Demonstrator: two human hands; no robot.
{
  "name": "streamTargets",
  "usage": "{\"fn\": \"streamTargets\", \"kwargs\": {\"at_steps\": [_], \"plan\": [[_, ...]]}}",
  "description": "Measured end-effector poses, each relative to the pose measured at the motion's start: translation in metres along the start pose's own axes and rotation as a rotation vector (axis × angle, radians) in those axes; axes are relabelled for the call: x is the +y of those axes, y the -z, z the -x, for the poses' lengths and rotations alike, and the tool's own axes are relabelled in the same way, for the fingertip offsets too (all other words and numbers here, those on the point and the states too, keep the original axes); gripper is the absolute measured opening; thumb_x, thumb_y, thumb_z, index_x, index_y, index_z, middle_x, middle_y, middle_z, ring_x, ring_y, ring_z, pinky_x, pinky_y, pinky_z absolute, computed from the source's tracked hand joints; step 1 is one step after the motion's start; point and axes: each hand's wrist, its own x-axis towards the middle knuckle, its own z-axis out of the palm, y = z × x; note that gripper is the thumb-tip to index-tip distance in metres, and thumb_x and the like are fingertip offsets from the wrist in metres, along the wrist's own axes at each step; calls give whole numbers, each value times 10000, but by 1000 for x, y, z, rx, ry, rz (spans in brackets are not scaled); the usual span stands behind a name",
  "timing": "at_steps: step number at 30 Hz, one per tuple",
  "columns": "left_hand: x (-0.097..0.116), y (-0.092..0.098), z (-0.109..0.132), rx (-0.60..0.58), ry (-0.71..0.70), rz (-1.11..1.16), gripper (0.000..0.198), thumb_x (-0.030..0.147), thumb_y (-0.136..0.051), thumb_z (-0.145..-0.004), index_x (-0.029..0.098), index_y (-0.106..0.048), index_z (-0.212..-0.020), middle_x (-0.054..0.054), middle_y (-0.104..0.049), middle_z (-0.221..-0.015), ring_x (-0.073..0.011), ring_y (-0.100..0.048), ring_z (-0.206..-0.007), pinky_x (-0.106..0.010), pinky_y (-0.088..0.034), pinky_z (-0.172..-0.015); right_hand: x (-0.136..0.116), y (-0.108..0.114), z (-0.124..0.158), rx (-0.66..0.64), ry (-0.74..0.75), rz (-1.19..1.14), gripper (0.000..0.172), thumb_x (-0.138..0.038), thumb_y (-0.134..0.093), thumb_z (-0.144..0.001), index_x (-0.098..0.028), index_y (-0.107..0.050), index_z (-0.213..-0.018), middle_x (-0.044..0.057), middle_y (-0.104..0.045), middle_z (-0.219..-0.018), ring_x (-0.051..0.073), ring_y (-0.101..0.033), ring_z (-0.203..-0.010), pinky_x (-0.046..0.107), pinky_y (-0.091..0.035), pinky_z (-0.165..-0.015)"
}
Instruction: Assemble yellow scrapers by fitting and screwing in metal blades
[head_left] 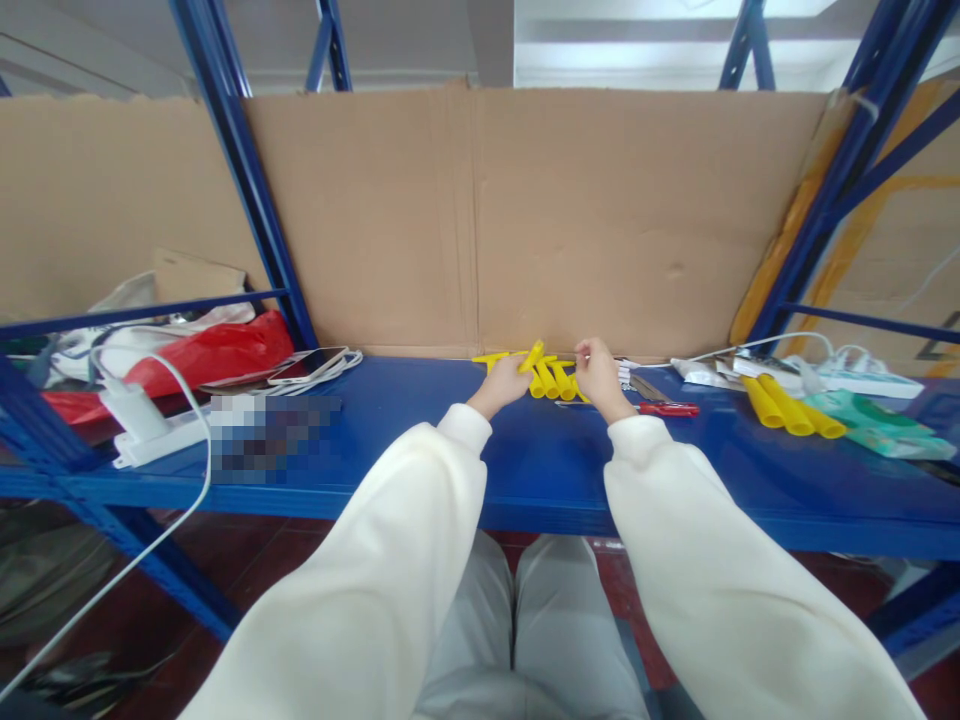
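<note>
Both my arms reach over a blue metal shelf [420,440] toward its back. My left hand [500,384] is closed around a yellow tube-like piece [533,354], which tilts up out of the fingers. Just right of it, several more yellow tubes [555,380] lie side by side, open ends toward me. Over their right end is my right hand [596,375], its fingers drawn together; whatever they pinch, if anything, is too small to make out. A red-handled tool [667,409] lies on the shelf to the right of this hand.
Behind the shelf stands a cardboard sheet [600,220]. To the right are several loose yellow tubes [787,408], a green packet [877,425] and white cables. At the left lie a white power strip [161,430], a red bag [217,355] and a cable hanging over the edge.
</note>
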Motion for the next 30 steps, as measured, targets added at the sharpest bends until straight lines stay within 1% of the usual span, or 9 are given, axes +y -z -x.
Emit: {"fn": "streamTargets", "kwargs": {"at_steps": [1, 3, 5, 7, 11, 14, 17, 24, 30], "plan": [[4, -1, -2, 17, 61, 150, 200, 88, -479, -869, 143, -657, -944, 13, -585, -621, -94, -537, -499, -190, -451, -513, 1, -2, -1, -6, -4, -37, 242, -114, -422, -856, -189, -587, -1016, 142, -668, -1099, 265, -612, -1032, 418, -445, -940], [10, -1, -3, -21, 155, 436, 136, 54, -486, -850, 161, -559, -807, 73, -429, -511, -51, -368, -375, -163, -329, -408, 4, -6, -3, -26, -6, -119, 208, -124, -447, -837, -198, -584, -975, 117, -677, -1047, 243, -626, -969, 405, -466, -925], [12, 0, -1, -75, 231, 607, 184, 33, -499, -831, 187, -463, -737, 94, -377, -492, -34, -304, -344, -154, -262, -380, 6, -12, -4, -55, 11, -209, 158, -146, -479, -815, -210, -570, -927, 88, -677, -987, 223, -632, -914, 388, -488, -893], [11, 2, 2, -116, 288, 675, 216, 30, -518, -812, 199, -421, -721, 99, -377, -495, -28, -293, -337, -148, -242, -374, 8, -18, -5, -80, 44, -306, 111, -167, -507, -792, -220, -546, -882, 61, -664, -929, 206, -629, -878, 370, -504, -852], [7, 8, 7, -144, 326, 695, 205, 35, -521, -803, 199, -420, -733, 106, -370, -500, -24, -280, -333, -136, -226, -371, 9, -28, -3, -131, 120, -456, 86, -194, -547, -759, -228, -508, -827, 26, -628, -847, 185, -619, -840, 352, -515, -811], [7, 9, 12, -200, 312, 699, 205, 33, -454, -849, 197, -415, -732, 100, -365, -494, -28, -275, -329, -139, -214, -364, 6, -30, 0, -167, 163, -496, 80, -196, -546, -756, -229, -494, -807, 20, -618, -840, 175, -616, -820, 350, -514, -809], [9, 10, 16, -238, 305, 688, 215, 31, -425, -881, 196, -418, -743, 100, -370, -491, -27, -273, -325, -137, -213, -360, 3, -29, 3, -172, 173, -498, 74, -189, -533, -757, -232, -487, -795, 20, -614, -832, 170, -611, -796, 340, -517, -785], [8, 9, 18, -237, 291, 668, 207, 23, -452, -876, 192, -442, -756, 97, -385, -498, -27, -279, -333, -141, -212, -368, 4, -27, 4, -190, 192, -510, 89, -218, -571, -759, -237, -493, -797, 16, -625, -823, 169, -622, -789, 329, -531, -757], [6, 8, 16, -235, 296, 673, 213, 31, -457, -891, 192, -440, -752, 104, -368, -482, -28, -287, -327, -148, -208, -365, 5, -29, 5, -197, 198, -519, 73, -218, -554, -766, -232, -492, -802, 11, -614, -824, 161, -597, -763, 322, -511, -733]]}}
